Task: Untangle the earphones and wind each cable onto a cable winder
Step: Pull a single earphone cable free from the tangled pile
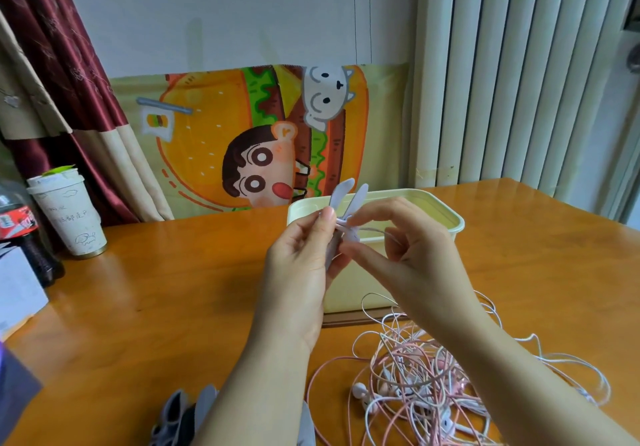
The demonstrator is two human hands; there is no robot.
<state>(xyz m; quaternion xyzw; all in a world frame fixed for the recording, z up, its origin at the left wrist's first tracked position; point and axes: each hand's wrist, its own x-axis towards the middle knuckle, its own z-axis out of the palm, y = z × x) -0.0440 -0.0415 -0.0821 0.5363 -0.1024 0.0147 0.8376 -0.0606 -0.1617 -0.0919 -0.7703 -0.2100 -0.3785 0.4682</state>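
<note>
Upright rabbit-ear cable winder (341, 193), long axis 12-to-6, gripped in curled left hand (300, 267). Just at its 3 o'clock, right hand (410, 255) pinches white cable (376, 230) touching the winder's neck. Loose earphone tangle (433, 386) lies on surface (173, 289) at 5 o'clock, nearer right hand.

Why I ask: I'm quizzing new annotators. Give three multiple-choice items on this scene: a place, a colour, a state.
1. Where is the earphone tangle? A) in a drawer B) on the table C) on the floor
2. What colour is the held cable winder? A) lilac B) green C) black
3. What is the left hand doing? A) lying flat B) gripping the winder C) hanging idle
Answers: 1 B, cables spread on the wood; 2 A, pale lilac ears show above the fingers; 3 B, its fingers curl round the winder.
</note>
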